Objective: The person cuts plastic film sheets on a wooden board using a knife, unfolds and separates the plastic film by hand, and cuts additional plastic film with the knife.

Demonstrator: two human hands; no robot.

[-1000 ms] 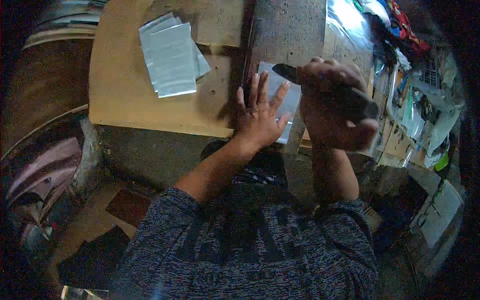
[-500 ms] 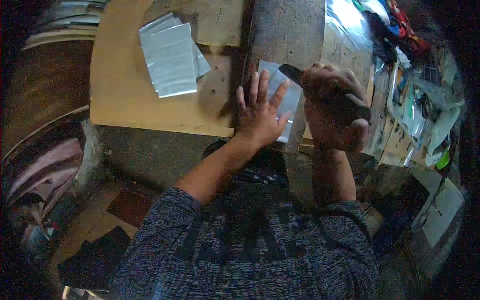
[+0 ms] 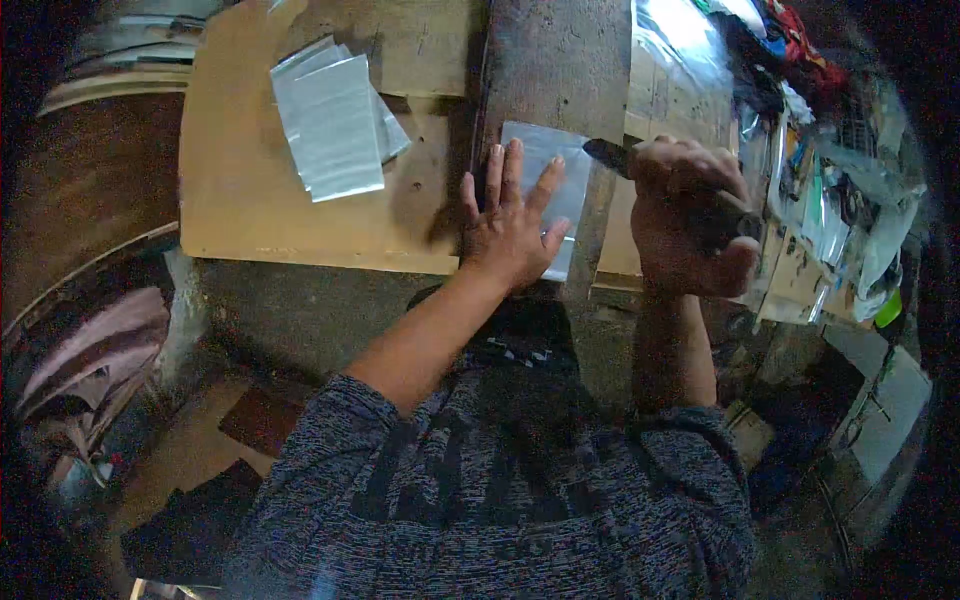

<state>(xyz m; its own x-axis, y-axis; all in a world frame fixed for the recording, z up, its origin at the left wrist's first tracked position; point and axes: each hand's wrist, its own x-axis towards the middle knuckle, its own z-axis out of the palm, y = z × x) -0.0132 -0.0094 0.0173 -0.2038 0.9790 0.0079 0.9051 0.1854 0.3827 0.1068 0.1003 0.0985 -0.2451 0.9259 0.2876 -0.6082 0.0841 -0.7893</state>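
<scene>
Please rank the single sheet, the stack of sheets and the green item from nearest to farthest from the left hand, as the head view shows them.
From the left hand:
1. Single sheet, directly under the hand.
2. Stack of sheets, off to the hand's left.
3. Green item, at the far right.

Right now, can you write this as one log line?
left hand: spread on pale sheet | right hand: gripping dark tool | overlapping sheets: on yellowish board

workshop | worn wooden bench [image 3: 560,60] | stacked pale sheets [image 3: 330,125] | piled mixed materials [image 3: 822,238]
</scene>
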